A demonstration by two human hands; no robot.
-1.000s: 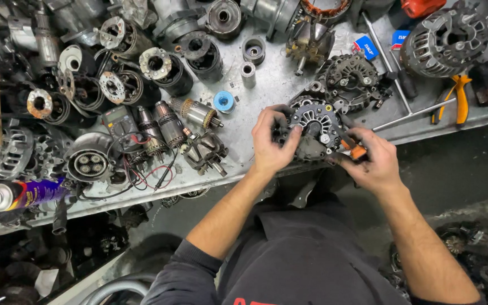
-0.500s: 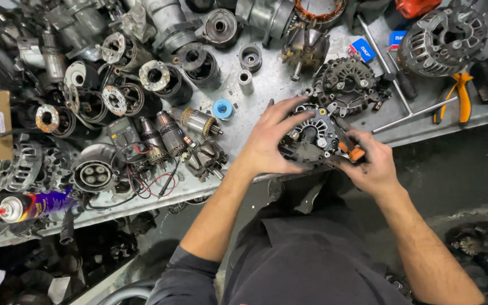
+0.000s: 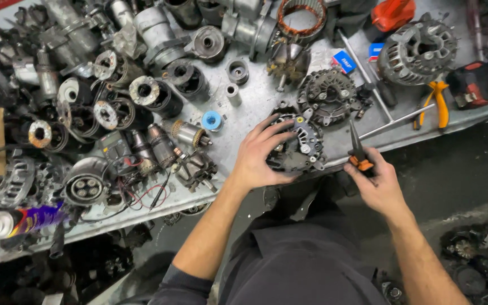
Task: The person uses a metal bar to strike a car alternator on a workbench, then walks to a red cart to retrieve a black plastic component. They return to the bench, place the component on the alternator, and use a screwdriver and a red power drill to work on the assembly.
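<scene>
Black alternator part (image 3: 297, 144) lay at the near edge of the metal bench (image 3: 255, 101), just in front of the person. Left hand (image 3: 261, 155) was spread over its left side, fingers (image 3: 272, 133) curled round the rim and gripping it flat to the bench. Right hand (image 3: 377, 181) was off to the right, clear of the part, fingers clenched round the orange handles of small pliers (image 3: 358, 149), tips pointing up and away.

Step in hand, by my read: steadying the part w/ one hand while the tool got brought in for work on its face. Next move prob. called for swinging the pliers' tips left and down onto a fastener or terminal, w/ the left grip staying firm so the part didn't slide.

Room: tight. Part sat right at the bench edge, partly overhanging by the look of it, so any push toward the body risked a drop. A second round alternator piece (image 3: 329, 96) lay just behind it; a long steel rod (image 3: 391, 121) ran diagonally close on the right, near the pliers. Yellow-handled pliers (image 3: 436, 101) further right. Left side crowded w/ motor parts, a blue tape roll (image 3: 212, 120) nearby. Open bench only in a small patch between the blue roll and the part; freest approach was from the right, over the edge.
</scene>
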